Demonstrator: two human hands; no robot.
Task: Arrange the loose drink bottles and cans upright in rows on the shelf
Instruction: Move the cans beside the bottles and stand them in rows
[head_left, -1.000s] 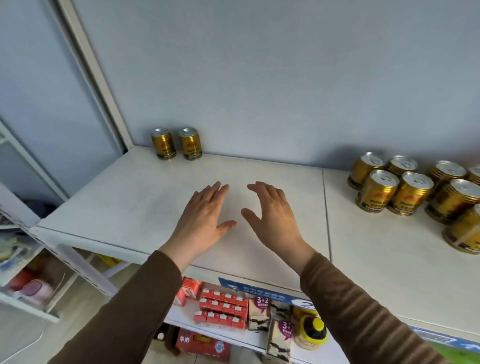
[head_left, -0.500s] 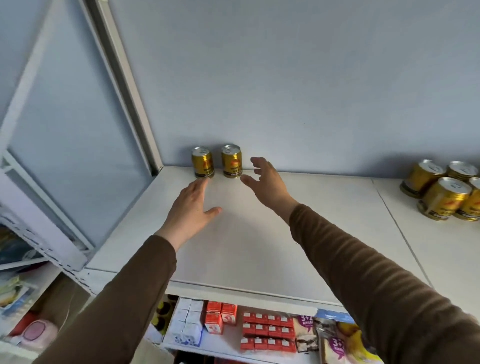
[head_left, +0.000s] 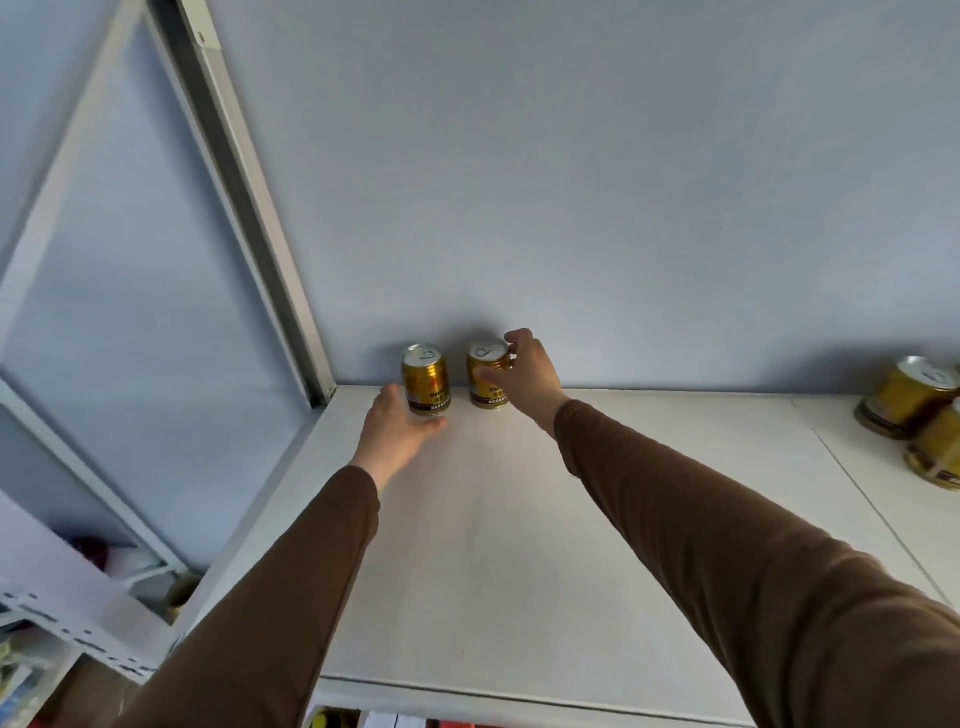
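Observation:
Two gold drink cans stand upright side by side at the back left of the white shelf (head_left: 519, 545), against the blue wall. My left hand (head_left: 397, 431) cups the lower part of the left can (head_left: 427, 376), fingers on its left side and thumb in front of its base. My right hand (head_left: 524, 376) grips the right can (head_left: 485, 389), thumb across its front and fingers round its back. Both arms wear brown sleeves.
More gold cans (head_left: 906, 397) stand grouped at the shelf's far right edge, partly cut off. A grey upright post (head_left: 249, 197) rises at the shelf's back left corner. Lower shelves with packaged goods show at the bottom and left.
Both hands have reached forward to the back of the shelf and closed round the two cans. The view has shifted left and closer to the wall.

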